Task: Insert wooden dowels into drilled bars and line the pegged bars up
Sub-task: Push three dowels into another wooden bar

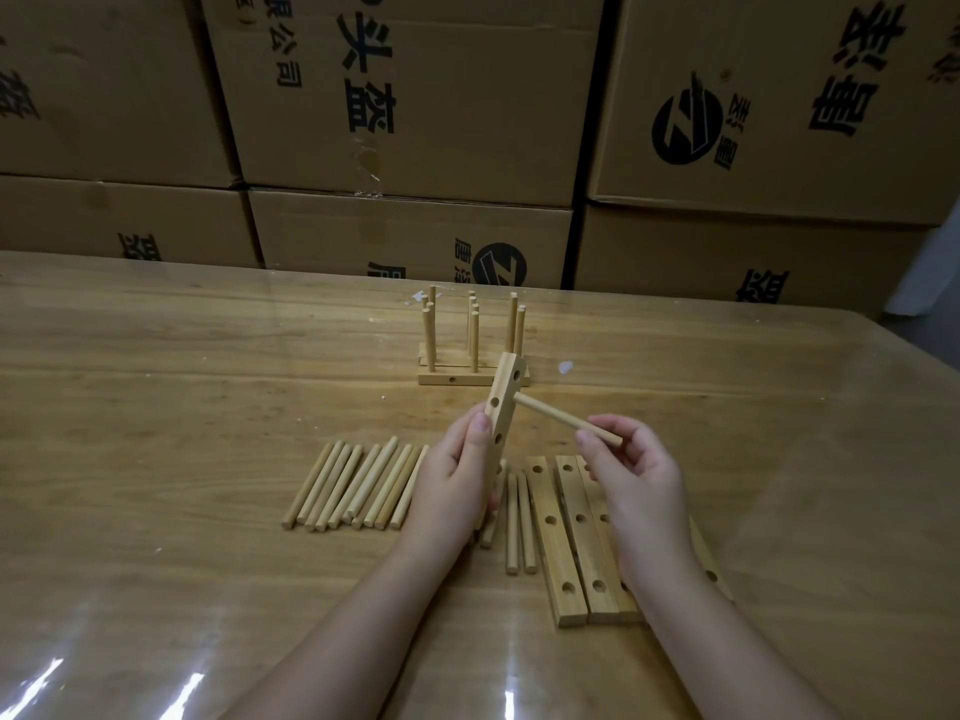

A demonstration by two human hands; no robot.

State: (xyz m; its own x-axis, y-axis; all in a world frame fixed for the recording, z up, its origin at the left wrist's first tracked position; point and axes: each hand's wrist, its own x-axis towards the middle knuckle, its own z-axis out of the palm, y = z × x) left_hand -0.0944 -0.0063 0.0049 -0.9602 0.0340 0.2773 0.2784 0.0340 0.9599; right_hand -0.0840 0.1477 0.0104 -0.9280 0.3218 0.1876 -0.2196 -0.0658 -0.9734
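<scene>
over the middle of the table (156, 407), the left hand (457, 475) grips a drilled bar (503, 402) by its lower part. its fingers are curled round the bar and the thumb is pressed flat on the holed face, so the bar stands up, tilted a bit to the right. the right hand (639, 485) pinches a dowel (566, 420) near its outer end between thumb and fingertips. the dowel's other end is right at the bar's side edge, about level with the second hole from the top. can't tell if the tip is actually in a hole or just touching the wood.

further back on the table the pegged bars (436, 379) sit flat side by side, their dowels sticking straight up in three clusters. down on the left there's a row of loose dowels (358, 485) lying close together, fanned slightly. under and beside the right hand a few spare bars (558, 553) lie flat, touching each other, holes facing up, with two single dowels (512, 527) just left of them. stacked cardboard boxes (415, 96) with printed lettering fill the background behind the table.
</scene>
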